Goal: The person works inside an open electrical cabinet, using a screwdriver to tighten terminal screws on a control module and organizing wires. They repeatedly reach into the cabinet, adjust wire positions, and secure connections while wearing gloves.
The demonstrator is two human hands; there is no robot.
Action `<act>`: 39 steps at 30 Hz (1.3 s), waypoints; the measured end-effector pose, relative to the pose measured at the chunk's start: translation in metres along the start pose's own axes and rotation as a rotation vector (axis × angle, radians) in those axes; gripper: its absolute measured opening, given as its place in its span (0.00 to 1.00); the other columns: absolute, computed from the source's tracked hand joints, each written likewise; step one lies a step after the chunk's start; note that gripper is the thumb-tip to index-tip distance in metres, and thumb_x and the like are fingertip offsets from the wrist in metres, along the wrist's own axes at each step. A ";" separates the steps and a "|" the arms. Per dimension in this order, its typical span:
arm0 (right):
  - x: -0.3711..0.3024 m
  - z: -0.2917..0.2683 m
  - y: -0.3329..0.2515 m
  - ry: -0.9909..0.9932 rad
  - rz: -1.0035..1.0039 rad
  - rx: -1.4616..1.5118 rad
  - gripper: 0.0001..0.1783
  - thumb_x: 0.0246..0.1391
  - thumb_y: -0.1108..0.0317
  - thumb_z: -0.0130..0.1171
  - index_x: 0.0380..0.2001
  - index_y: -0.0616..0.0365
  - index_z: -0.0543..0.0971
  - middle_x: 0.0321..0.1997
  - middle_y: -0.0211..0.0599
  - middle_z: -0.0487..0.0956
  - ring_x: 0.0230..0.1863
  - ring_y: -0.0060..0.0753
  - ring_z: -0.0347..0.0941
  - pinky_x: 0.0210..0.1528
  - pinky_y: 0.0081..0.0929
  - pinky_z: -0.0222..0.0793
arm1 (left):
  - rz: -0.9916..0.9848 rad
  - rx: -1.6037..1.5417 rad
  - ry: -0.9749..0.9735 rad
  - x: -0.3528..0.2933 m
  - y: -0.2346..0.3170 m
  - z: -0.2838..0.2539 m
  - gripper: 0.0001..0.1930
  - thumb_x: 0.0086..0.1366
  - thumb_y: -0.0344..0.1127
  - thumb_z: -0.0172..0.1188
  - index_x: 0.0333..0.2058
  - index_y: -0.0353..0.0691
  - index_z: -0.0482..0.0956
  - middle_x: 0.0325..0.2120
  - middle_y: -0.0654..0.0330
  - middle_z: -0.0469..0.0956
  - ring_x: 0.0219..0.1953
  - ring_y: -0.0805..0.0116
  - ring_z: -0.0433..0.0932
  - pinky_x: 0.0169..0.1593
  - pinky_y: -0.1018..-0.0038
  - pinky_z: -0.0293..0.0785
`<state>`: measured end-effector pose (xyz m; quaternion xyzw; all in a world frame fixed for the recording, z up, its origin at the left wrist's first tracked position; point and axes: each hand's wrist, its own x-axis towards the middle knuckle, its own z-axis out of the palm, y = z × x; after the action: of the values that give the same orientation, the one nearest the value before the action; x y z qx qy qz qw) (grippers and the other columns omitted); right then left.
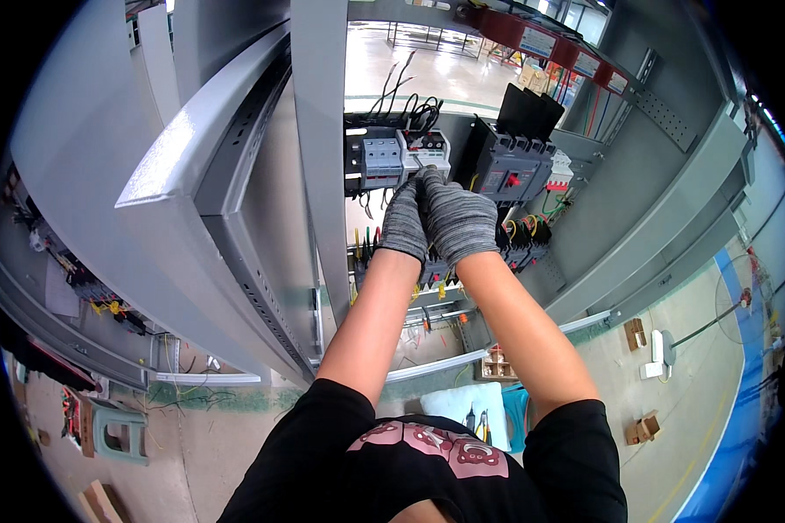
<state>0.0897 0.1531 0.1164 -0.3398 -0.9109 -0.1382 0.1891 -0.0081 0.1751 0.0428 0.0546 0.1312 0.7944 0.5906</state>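
Observation:
Both my hands wear grey knitted gloves and meet inside the open cabinet. My left hand (405, 220) is closed, its fingertips together just below a white-and-grey breaker-like device (436, 150). Pressed against it on the right is my right hand (462, 218), also closed, with its fingers pointing up at the same device. Whatever lies between the fingertips is too small and covered to make out. Left of the device sits a row of blue-grey modules (381, 161). To the right stands a large dark grey circuit breaker (508, 170) with a red knob.
The grey cabinet door (227, 174) stands open at left, its edge close to my left arm. Loose black wires (414, 112) rise behind the modules. Red-brown blocks (545, 44) cross above. Below are pliers (484, 427) on a white pad, a green stool (120, 431) and cardboard boxes (644, 427).

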 end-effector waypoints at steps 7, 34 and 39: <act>0.009 0.015 -0.001 -0.019 -0.085 -0.147 0.19 0.53 0.67 0.49 0.49 0.56 0.65 0.31 0.47 0.79 0.30 0.42 0.79 0.29 0.41 0.72 | -0.085 -0.276 -0.272 0.002 -0.003 -0.007 0.08 0.62 0.35 0.52 0.35 0.37 0.75 0.30 0.55 0.77 0.31 0.62 0.74 0.42 0.69 0.74; 0.001 0.016 0.004 -0.097 0.120 0.085 0.20 0.55 0.62 0.46 0.51 0.54 0.65 0.32 0.47 0.79 0.33 0.49 0.78 0.31 0.44 0.71 | 0.051 0.065 0.059 0.003 -0.009 -0.007 0.11 0.59 0.39 0.59 0.34 0.38 0.78 0.26 0.57 0.79 0.27 0.63 0.77 0.33 0.68 0.77; 0.002 0.006 -0.001 -0.074 0.059 -0.042 0.18 0.53 0.66 0.48 0.48 0.53 0.67 0.33 0.46 0.79 0.33 0.47 0.78 0.29 0.41 0.72 | -0.036 -0.020 -0.076 0.007 -0.006 -0.009 0.08 0.59 0.38 0.56 0.30 0.39 0.77 0.24 0.57 0.78 0.26 0.62 0.76 0.35 0.68 0.76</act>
<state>0.0856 0.1559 0.1117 -0.3753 -0.9037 -0.1388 0.1522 -0.0066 0.1822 0.0315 0.0764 0.1018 0.7823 0.6098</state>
